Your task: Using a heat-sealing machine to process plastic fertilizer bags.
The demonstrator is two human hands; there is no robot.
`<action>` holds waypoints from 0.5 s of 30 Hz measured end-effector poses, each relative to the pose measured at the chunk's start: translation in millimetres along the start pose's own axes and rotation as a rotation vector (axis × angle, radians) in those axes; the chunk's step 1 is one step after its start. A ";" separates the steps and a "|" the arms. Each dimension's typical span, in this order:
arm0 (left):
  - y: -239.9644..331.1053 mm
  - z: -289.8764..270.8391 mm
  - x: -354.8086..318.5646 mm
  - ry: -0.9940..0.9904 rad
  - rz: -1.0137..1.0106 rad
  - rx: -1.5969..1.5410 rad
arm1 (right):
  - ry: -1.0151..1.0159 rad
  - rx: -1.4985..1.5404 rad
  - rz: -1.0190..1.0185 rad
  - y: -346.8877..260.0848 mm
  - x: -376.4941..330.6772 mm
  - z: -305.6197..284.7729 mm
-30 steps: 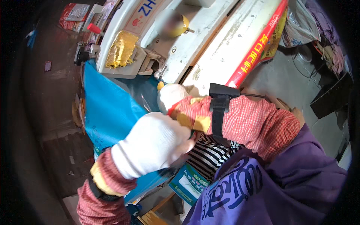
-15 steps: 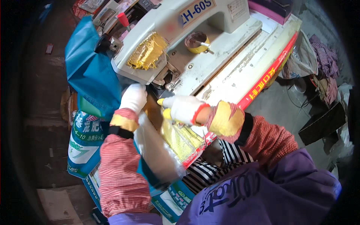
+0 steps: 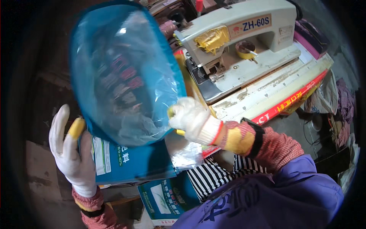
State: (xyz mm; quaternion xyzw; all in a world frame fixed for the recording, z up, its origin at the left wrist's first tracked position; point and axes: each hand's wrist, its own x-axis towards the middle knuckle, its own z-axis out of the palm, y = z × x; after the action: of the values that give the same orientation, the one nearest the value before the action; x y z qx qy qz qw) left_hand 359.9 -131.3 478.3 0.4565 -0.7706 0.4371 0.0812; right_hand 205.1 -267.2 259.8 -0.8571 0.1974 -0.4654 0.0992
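A large blue sack (image 3: 177, 72) with a clear plastic liner (image 3: 126, 45) stands with its wide mouth facing me, left of the sewing machine (image 3: 211, 28). My right hand (image 3: 192, 119), in a white glove with yellow fingertips, is closed on the sack's right edge near the lower rim. My left hand (image 3: 74, 152), gloved the same way, is at the sack's lower left with fingers stretched and apart, holding nothing. The machine's needle and presser area (image 3: 215, 70) lies beyond my right hand, with no sack under it.
Flat blue printed sacks (image 3: 143, 162) lie below the raised one, another (image 3: 164, 198) near my lap. A yellow tape roll (image 3: 244, 51) sits on the machine bed. A purple box (image 3: 310, 38) stands behind right. A red-striped table edge (image 3: 286, 101) runs along the right.
Both hands have left the needle area. The sack now faces me, mouth spread. My left hand has moved left and opened; my right holds the sack's edge. The view has shifted left.
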 end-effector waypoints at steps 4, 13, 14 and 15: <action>-3.5 31.3 -78.3 -0.196 -0.598 -0.600 | -0.039 0.425 0.078 -14.3 -21.1 -53.8; 24.9 147.9 -188.6 -0.956 -0.645 -0.038 | 0.146 0.171 0.244 7.3 -39.9 -121.6; 28.2 151.0 -193.8 -0.939 -0.576 0.059 | 0.144 0.197 0.327 11.5 -40.8 -118.5; 32.1 153.2 -199.6 -0.997 -0.492 0.088 | 0.072 0.154 0.291 15.5 -41.7 -112.2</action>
State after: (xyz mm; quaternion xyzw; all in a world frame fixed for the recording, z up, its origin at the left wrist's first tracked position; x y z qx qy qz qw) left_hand 490.8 -113.2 261.8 0.7773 -0.5677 0.1681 -0.2127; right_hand 86.9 -261.6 284.1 -0.7922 0.2863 -0.4902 0.2240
